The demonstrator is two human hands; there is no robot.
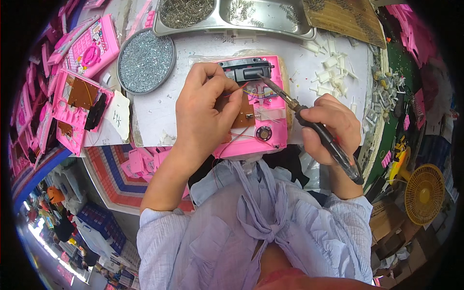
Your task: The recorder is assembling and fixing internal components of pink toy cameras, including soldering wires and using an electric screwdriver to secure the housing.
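A pink plastic toy housing lies open on the table in front of me. Inside it are a black plastic compartment, a brown circuit board, a round speaker and thin coloured wires. My left hand reaches over the housing's left side, thumb and fingertips pinched on a thin red wire. In my right hand is a soldering iron, gripped by its black handle. Its metal tip points up and left, at the right end of the black compartment; whether it touches cannot be made out.
Left of the housing stands a round dish of small metal pieces. A steel tray with more small parts and a cardboard sheet sit behind. White plastic pieces are scattered right. Pink housings pile up left; a yellow fan stands lower right.
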